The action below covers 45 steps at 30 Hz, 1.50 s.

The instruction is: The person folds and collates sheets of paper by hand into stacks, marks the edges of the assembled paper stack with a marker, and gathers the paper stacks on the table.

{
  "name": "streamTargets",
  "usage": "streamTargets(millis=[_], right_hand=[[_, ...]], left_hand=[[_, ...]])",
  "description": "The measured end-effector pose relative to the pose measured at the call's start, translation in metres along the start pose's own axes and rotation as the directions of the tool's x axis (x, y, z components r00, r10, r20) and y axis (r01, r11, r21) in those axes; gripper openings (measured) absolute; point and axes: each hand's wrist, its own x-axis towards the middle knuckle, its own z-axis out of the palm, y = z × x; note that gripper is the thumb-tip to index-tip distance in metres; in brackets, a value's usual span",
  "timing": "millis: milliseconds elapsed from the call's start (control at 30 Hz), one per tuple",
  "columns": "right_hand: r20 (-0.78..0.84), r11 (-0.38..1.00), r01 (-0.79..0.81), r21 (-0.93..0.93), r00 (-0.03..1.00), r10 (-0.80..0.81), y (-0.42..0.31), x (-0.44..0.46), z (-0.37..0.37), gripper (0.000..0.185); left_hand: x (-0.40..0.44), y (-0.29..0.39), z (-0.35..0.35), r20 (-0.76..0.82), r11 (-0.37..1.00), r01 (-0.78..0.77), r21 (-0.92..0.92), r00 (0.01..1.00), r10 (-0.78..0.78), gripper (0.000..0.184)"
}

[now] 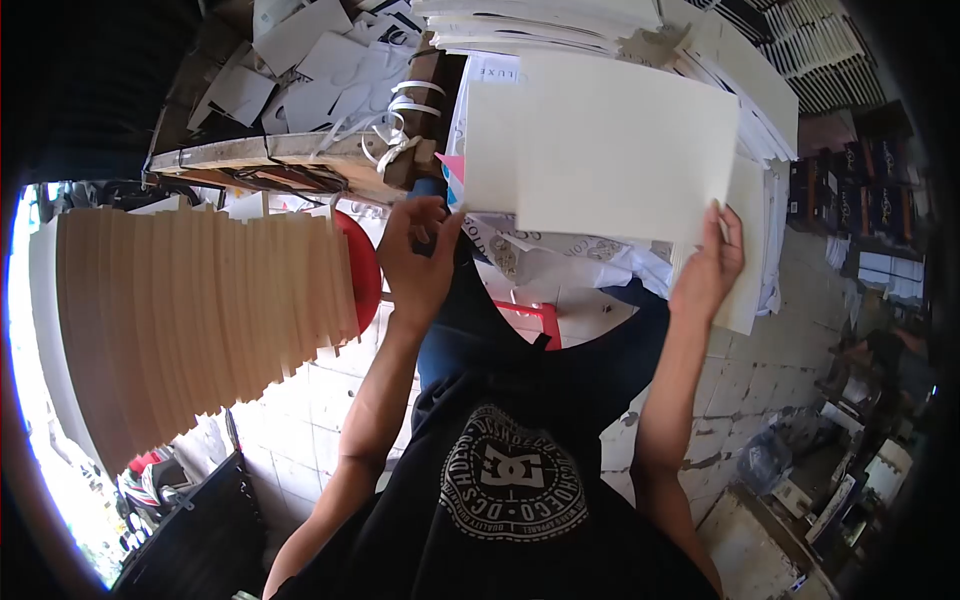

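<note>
A large cream sheet of card (625,150) lies over the work surface in front of me. My right hand (708,268) grips its lower right corner, with the thumb on the upper face. Beneath its left side, another pale sheet (492,150) shows. My left hand (415,260) is raised just left of these sheets, near a small pink and blue piece (453,178). Its fingers are loosely curled, the thumb stands apart from them, and I see nothing held. Under the sheets, printed wrapping paper (550,258) hangs over the edge.
A tall stack of tan boards (200,320) rests on a red round stool (362,270) at my left. A wooden bin (270,150) holds paper scraps. White strips (400,120) hang from its post. Paper piles (540,25) stand behind; dark boxes (860,185) are at right.
</note>
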Motion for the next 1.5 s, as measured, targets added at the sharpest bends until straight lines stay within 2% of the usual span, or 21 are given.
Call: streamTargets(millis=[67, 100, 300, 500, 700, 900, 1100, 1300, 1400, 1500], right_hand=[[0.039, 0.998, 0.036, -0.050, 0.999, -0.035, 0.016, -0.004, 0.014, 0.019], [0.051, 0.999, 0.019, -0.046, 0.999, -0.017, 0.021, -0.006, 0.022, 0.019], [0.088, 0.993, 0.046, -0.111, 0.995, -0.036, 0.031, -0.008, 0.042, 0.018], [0.112, 0.987, 0.058, -0.148, 0.993, -0.042, 0.033, -0.012, 0.041, 0.020], [0.084, 0.981, 0.072, -0.179, 0.995, -0.057, 0.034, -0.008, 0.038, 0.019], [0.111, 0.988, 0.055, -0.143, 0.993, -0.039, 0.033, -0.008, 0.039, 0.018], [0.118, 0.980, 0.058, -0.190, 0.992, -0.036, 0.031, -0.009, 0.043, 0.019], [0.123, 0.974, 0.059, -0.221, 0.992, -0.032, 0.035, -0.006, 0.041, 0.019], [0.118, 0.972, 0.110, -0.209, 0.989, -0.087, 0.037, -0.005, 0.042, 0.019], [0.100, 0.976, 0.110, -0.189, 0.991, -0.092, 0.038, -0.005, 0.042, 0.020]], left_hand=[[0.004, 0.005, -0.009, 0.130, 0.977, -0.178, 0.121, 0.978, 0.162, 0.031], [0.007, 0.009, -0.009, 0.145, 0.975, -0.184, 0.121, 0.975, 0.166, 0.034], [0.019, 0.006, -0.011, 0.235, 0.992, 0.043, 0.122, 0.969, -0.071, 0.021], [0.025, 0.013, -0.014, 0.261, 0.991, -0.092, 0.102, 0.963, 0.062, 0.014], [0.032, 0.021, -0.018, 0.358, 0.981, -0.112, 0.156, 0.932, 0.050, 0.013], [0.031, 0.020, -0.017, 0.353, 0.985, -0.107, 0.136, 0.934, 0.053, 0.013], [0.036, 0.018, -0.019, 0.397, 0.969, -0.198, 0.145, 0.909, 0.126, 0.011], [0.040, 0.003, -0.024, 0.473, 0.999, -0.002, 0.038, 0.881, -0.016, 0.016], [0.036, -0.006, -0.022, 0.404, 0.894, 0.424, -0.146, 0.850, -0.338, 0.030], [0.028, 0.002, -0.015, 0.422, 0.848, 0.515, -0.125, 0.801, -0.424, 0.044]])
